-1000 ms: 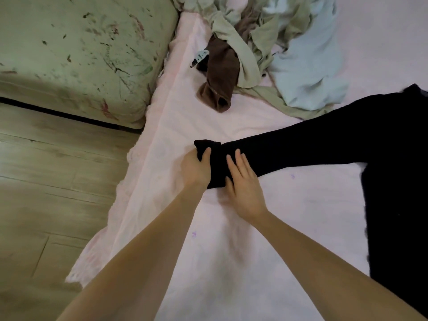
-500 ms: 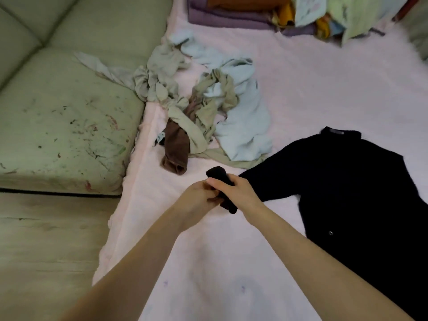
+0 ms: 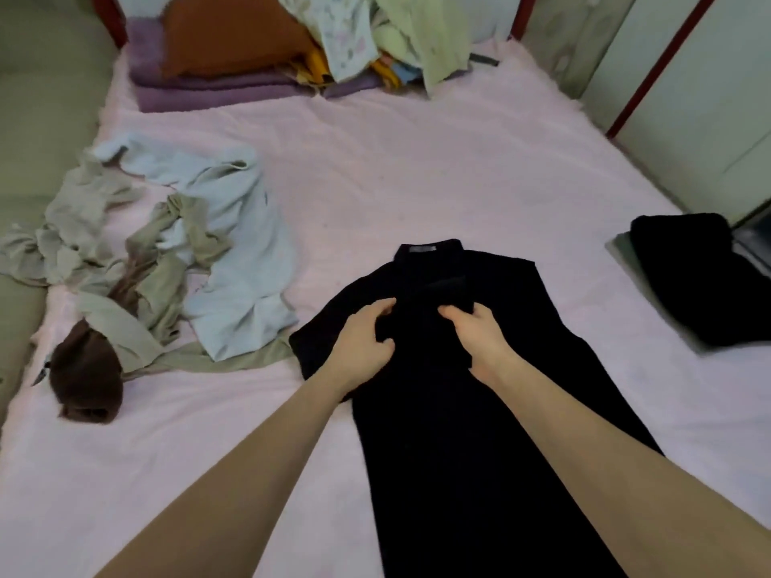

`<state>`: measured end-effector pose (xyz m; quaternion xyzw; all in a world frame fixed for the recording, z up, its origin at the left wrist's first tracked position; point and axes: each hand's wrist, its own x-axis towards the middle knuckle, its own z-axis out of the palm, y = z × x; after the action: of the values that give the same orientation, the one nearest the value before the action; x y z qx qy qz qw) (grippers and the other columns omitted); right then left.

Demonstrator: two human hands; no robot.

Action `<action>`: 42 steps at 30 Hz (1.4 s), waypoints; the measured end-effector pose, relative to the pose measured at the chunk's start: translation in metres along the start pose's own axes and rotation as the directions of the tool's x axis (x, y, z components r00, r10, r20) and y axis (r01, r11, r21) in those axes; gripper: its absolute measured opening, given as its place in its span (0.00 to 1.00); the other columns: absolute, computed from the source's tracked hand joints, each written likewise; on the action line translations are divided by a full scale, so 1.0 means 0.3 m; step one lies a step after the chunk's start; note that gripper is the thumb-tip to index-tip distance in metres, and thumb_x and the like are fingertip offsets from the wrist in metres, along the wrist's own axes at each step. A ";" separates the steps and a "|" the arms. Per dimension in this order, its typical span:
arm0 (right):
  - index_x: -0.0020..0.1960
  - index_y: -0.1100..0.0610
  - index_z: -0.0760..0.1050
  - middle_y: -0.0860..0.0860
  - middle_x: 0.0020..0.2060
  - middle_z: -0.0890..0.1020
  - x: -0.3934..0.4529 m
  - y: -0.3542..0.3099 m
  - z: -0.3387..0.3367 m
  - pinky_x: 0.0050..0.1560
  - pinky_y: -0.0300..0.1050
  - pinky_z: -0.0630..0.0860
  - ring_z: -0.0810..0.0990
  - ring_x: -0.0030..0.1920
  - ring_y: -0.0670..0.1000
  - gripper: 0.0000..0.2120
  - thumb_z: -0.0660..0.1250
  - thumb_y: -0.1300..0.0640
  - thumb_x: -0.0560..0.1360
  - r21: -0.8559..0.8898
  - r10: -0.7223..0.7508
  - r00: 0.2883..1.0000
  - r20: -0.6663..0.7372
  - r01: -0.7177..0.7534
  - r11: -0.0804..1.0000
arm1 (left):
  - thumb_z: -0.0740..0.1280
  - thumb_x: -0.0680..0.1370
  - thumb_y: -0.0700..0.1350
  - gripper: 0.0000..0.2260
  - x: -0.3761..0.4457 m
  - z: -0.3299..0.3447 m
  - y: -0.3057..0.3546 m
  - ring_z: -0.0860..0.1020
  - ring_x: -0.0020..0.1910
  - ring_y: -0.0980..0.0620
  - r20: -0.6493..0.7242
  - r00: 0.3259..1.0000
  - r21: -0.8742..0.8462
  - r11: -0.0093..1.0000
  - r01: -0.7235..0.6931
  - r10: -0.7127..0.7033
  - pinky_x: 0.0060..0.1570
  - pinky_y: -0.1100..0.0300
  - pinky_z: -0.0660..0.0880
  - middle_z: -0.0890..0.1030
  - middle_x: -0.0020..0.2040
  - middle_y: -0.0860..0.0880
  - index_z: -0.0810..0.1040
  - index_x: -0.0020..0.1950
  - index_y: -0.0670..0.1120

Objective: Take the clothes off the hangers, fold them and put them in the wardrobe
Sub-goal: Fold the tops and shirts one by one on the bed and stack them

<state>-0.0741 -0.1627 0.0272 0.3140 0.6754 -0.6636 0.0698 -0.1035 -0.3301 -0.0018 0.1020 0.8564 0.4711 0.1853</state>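
Head view: a black shirt point(image 3: 450, 390) lies flat on the pink bed point(image 3: 417, 173), collar away from the person, body running down toward the bottom edge. Both sleeves look folded in over the chest, so the shirt is a long narrow strip. The left hand point(image 3: 367, 340) rests on the left side of the chest with its fingers point(image 3: 381, 307) curled and pinching a fold of the black cloth. The right hand point(image 3: 479, 333) is just beside it on the right side, fingers bent round the end of a folded-in sleeve.

By the look of it, this shirt is off its hanger and partly folded: the sleeves are in, but the length has not yet been doubled over. At the bed's right edge sits a black folded garment point(image 3: 688, 277) on something grey, which seems to be finished work waiting. To the left lies a loose heap point(image 3: 200, 264) of pale blue, grey-green and brown clothes, unfolded. At the far end of the bed is a pile point(image 3: 292, 48) of purple, orange, yellow and pale green fabric, part stacked and part rumpled. No hanger shows, and nothing is seen going into a wardrobe, so most of the task appears left.

A small grey label point(image 3: 423, 248) sits inside the collar; its writing is too blurred to read. A small tag shows by the brown garment, also unreadable.
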 end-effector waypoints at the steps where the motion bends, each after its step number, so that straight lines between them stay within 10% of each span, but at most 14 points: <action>1: 0.47 0.52 0.77 0.53 0.46 0.82 0.042 0.001 -0.100 0.49 0.47 0.80 0.82 0.48 0.53 0.04 0.65 0.58 0.79 0.024 0.021 1.000 -0.017 -0.020 0.999 | 0.67 0.75 0.36 0.29 0.059 0.087 0.030 0.68 0.69 0.54 0.062 0.997 0.105 0.993 -0.051 0.044 0.67 0.67 0.61 0.70 0.70 0.48 0.65 0.75 0.45; 10: 0.55 0.56 0.78 0.56 0.48 0.83 0.422 0.320 -0.789 0.50 0.49 0.81 0.83 0.49 0.55 0.08 0.62 0.61 0.79 0.164 0.215 0.963 -0.160 -0.189 0.968 | 0.61 0.81 0.54 0.32 0.461 0.786 0.101 0.50 0.78 0.44 0.256 0.967 0.684 0.709 -0.171 -0.014 0.77 0.49 0.48 0.55 0.79 0.45 0.50 0.79 0.46; 20: 0.57 0.55 0.78 0.47 0.49 0.82 0.569 0.671 -0.919 0.55 0.44 0.78 0.80 0.50 0.48 0.14 0.73 0.56 0.72 -0.245 -0.002 0.970 -0.243 -0.059 0.968 | 0.55 0.81 0.61 0.37 0.481 1.082 -0.035 0.35 0.77 0.44 0.473 0.866 0.761 0.572 -0.306 -0.165 0.74 0.47 0.37 0.35 0.78 0.45 0.35 0.78 0.50; 24: 0.52 0.52 0.80 0.45 0.46 0.83 0.577 0.630 -0.959 0.54 0.42 0.78 0.82 0.49 0.44 0.08 0.72 0.58 0.73 -0.118 -0.106 0.949 -0.296 0.074 0.990 | 0.59 0.76 0.67 0.45 0.487 1.089 -0.035 0.33 0.76 0.45 0.449 0.887 0.744 0.595 -0.305 -0.108 0.73 0.47 0.34 0.33 0.78 0.46 0.32 0.77 0.50; 29: 0.62 0.57 0.73 0.52 0.54 0.80 0.609 0.703 -0.991 0.52 0.47 0.76 0.80 0.54 0.54 0.17 0.69 0.54 0.75 -0.343 0.064 0.927 -0.369 -0.200 0.918 | 0.51 0.75 0.71 0.42 0.500 1.076 -0.058 0.36 0.77 0.48 0.469 0.879 0.729 0.597 -0.334 -0.081 0.75 0.46 0.35 0.37 0.79 0.50 0.37 0.79 0.50; 32: 0.69 0.59 0.66 0.54 0.62 0.75 0.608 0.673 -0.935 0.60 0.51 0.74 0.75 0.61 0.54 0.27 0.68 0.47 0.75 -0.399 -0.093 0.833 -0.545 -0.160 0.903 | 0.46 0.81 0.62 0.30 0.500 1.040 -0.080 0.40 0.78 0.50 0.383 0.923 0.730 0.626 -0.276 -0.039 0.77 0.50 0.42 0.43 0.80 0.50 0.47 0.80 0.49; 36: 0.66 0.60 0.71 0.59 0.64 0.74 0.630 0.664 -0.871 0.67 0.57 0.68 0.72 0.65 0.59 0.20 0.67 0.54 0.77 -0.881 -0.611 0.758 -0.228 0.107 0.461 | 0.53 0.84 0.46 0.21 0.519 0.965 -0.103 0.48 0.79 0.48 0.316 0.949 0.793 0.546 -0.271 0.011 0.73 0.53 0.58 0.52 0.80 0.51 0.58 0.78 0.52; 39: 0.60 0.59 0.77 0.56 0.58 0.78 0.688 0.657 -0.836 0.71 0.55 0.64 0.75 0.62 0.57 0.13 0.64 0.56 0.79 -0.947 -0.633 0.769 0.090 0.263 0.184 | 0.59 0.80 0.35 0.26 0.571 0.926 -0.102 0.55 0.77 0.49 0.257 0.966 0.778 0.586 -0.226 0.030 0.57 0.58 0.74 0.59 0.78 0.52 0.61 0.77 0.51; 42: 0.51 0.57 0.79 0.53 0.46 0.81 0.728 0.614 -0.827 0.67 0.53 0.65 0.79 0.50 0.55 0.13 0.57 0.52 0.81 -0.972 -0.547 0.828 0.125 0.214 0.101 | 0.60 0.82 0.43 0.16 0.636 0.912 -0.096 0.68 0.68 0.49 0.213 0.976 0.748 0.636 -0.191 0.043 0.50 0.57 0.78 0.73 0.67 0.50 0.70 0.71 0.47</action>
<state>-0.0721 0.1284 -0.2142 0.0993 0.9940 -0.0426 -0.0192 -0.1642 -0.0686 -0.2018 0.2671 0.9465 0.0658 0.1685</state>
